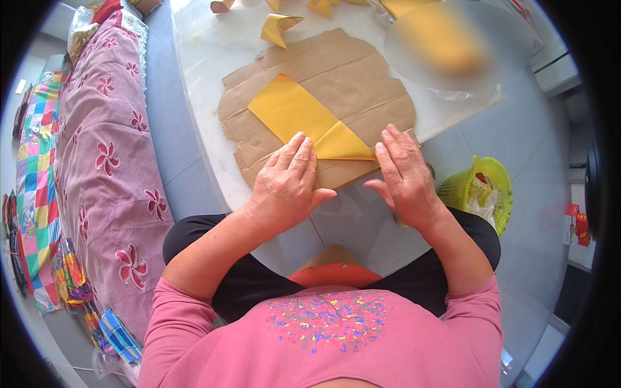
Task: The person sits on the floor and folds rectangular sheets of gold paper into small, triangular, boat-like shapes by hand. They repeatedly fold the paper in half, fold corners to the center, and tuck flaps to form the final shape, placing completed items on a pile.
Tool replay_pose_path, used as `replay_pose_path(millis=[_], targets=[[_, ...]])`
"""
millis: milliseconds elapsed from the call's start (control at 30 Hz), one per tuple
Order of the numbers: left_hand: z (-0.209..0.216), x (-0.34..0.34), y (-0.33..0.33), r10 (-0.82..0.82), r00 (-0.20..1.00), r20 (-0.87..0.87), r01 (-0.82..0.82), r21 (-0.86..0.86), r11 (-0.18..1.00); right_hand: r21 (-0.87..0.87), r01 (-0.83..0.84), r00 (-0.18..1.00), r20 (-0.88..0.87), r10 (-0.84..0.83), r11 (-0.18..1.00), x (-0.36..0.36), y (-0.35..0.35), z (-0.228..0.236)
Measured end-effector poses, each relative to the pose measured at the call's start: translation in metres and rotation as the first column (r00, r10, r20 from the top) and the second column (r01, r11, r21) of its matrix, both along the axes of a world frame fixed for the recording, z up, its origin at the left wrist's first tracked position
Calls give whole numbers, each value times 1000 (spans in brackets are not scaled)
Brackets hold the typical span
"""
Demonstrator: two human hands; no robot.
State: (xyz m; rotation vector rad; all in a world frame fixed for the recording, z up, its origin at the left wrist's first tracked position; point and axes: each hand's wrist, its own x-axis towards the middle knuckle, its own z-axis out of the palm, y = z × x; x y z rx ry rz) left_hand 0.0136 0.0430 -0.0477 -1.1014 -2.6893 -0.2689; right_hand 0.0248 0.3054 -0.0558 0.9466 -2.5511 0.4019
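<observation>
A sheet of yellow paper [293, 110] lies at a slant on a brown cardboard piece [365, 81]. Its near right end is folded over into a triangular flap with a sharp crease. My left hand [284, 184] rests with extended fingers at the paper's near edge, left of the flap, thumb pointing right. At the flap's right corner are the fingertips of my right hand [406, 178], its fingers straight and its thumb held apart. Neither hand grips anything. What lies right under the fingertips is hidden.
Folded yellow paper pieces [280, 28] lie at the far side of the white table [204, 61]. A blurred roundish shape covers the far right. A yellow-green basket [460, 187] with crumpled wrappers stands by my right knee. To the left is a pink flowered cover [107, 155].
</observation>
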Motion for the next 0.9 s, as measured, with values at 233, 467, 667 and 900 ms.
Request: replay_pose_path(millis=[233,467,667,900], targets=[[-1,1,0,5,1000,-12,-5,-8,1000,-334,176,972,209,-109,926,-4,-28,-6],[1,3,1,58,998,7,-59,198,978,-437,236,942,323,-93,868,-11,-41,-4],[10,5,0,184,968,169,-237,387,891,-407,246,951,276,-139,880,-11,-50,5],[11,6,2,166,881,442,-367,421,830,-445,296,921,369,-127,845,-17,-58,-1]])
